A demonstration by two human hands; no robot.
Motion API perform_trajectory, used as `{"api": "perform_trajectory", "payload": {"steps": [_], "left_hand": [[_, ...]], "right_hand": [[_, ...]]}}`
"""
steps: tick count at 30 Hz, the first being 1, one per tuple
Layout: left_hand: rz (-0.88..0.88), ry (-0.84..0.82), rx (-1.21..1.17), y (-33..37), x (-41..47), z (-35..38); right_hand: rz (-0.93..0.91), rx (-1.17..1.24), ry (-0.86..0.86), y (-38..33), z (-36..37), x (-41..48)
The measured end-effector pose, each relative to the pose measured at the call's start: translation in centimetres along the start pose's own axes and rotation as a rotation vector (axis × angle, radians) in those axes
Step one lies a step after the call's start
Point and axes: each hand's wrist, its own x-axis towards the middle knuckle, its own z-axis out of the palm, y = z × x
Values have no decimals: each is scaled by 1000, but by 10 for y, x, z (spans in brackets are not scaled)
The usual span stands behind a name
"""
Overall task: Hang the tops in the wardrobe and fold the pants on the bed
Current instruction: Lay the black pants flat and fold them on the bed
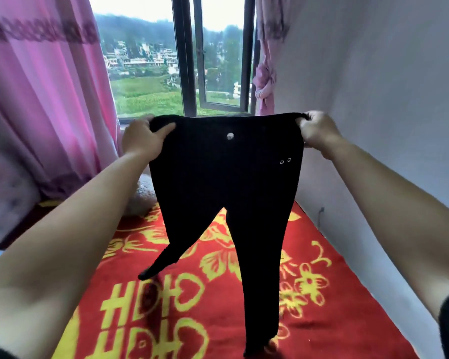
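A pair of black pants (226, 177) hangs spread out in the air above the bed (335, 294), which is covered by a red blanket with yellow flowers and characters. My left hand (143, 137) grips the left end of the waistband. My right hand (316, 129) pinches the right end. The waistband is stretched flat between them, with a silver button at its middle. Both legs dangle down; the left leg bends to the left and its cuff is near the blanket, the right leg reaches down to the blanket.
A white wall (373, 99) runs along the bed's right side. A window (192, 60) with pink curtains (42, 99) is straight ahead. A pale crumpled bundle (141, 195) lies at the bed's far end, behind my left forearm.
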Motion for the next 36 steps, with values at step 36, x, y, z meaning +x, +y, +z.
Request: {"api": "perform_trajectory", "payload": {"steps": [36], "left_hand": [[-27, 183, -160, 56, 145, 100]], "right_hand": [[-137, 270, 64, -1, 15, 187]]}}
